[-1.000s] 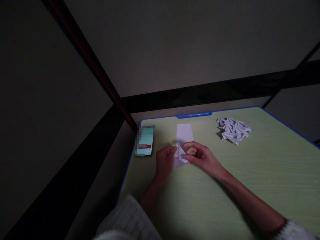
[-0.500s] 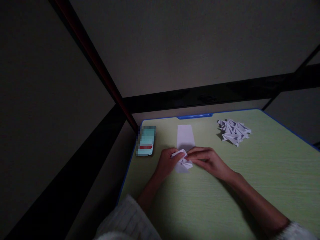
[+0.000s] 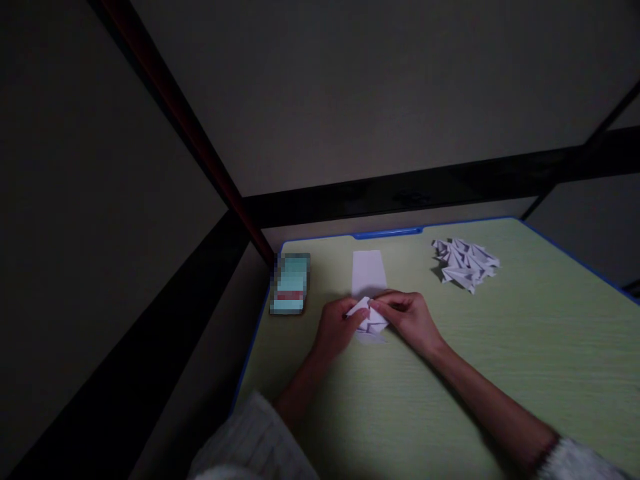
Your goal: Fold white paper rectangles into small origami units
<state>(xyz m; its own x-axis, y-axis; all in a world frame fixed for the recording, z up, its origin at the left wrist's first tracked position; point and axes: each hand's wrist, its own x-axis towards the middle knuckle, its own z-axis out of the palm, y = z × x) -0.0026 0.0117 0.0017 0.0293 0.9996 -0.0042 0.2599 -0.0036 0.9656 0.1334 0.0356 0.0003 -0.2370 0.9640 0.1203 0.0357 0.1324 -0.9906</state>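
A small piece of folded white paper (image 3: 373, 323) is held between both hands, just above the table. My left hand (image 3: 338, 327) pinches its left side, with the thumb lying across the top. At the upper right edge, my right hand (image 3: 407, 317) grips the same piece between thumb and fingers. Beneath and beyond the hands lies a flat white paper strip (image 3: 369, 270), its near part partly hidden by the folded piece and the hands.
The light green table (image 3: 500, 360) has a blue rim and a blue handle (image 3: 389, 233) at its far edge. A pile of folded white paper pieces (image 3: 466, 263) lies at the back right. On the left lies a phone (image 3: 291, 283) with a blurred lit screen. Dark walls stand close behind and left.
My right hand has turned and closed in on the folded paper, its thumb now on top near the left thumb. The folded piece looks flatter. The view has shifted slightly.
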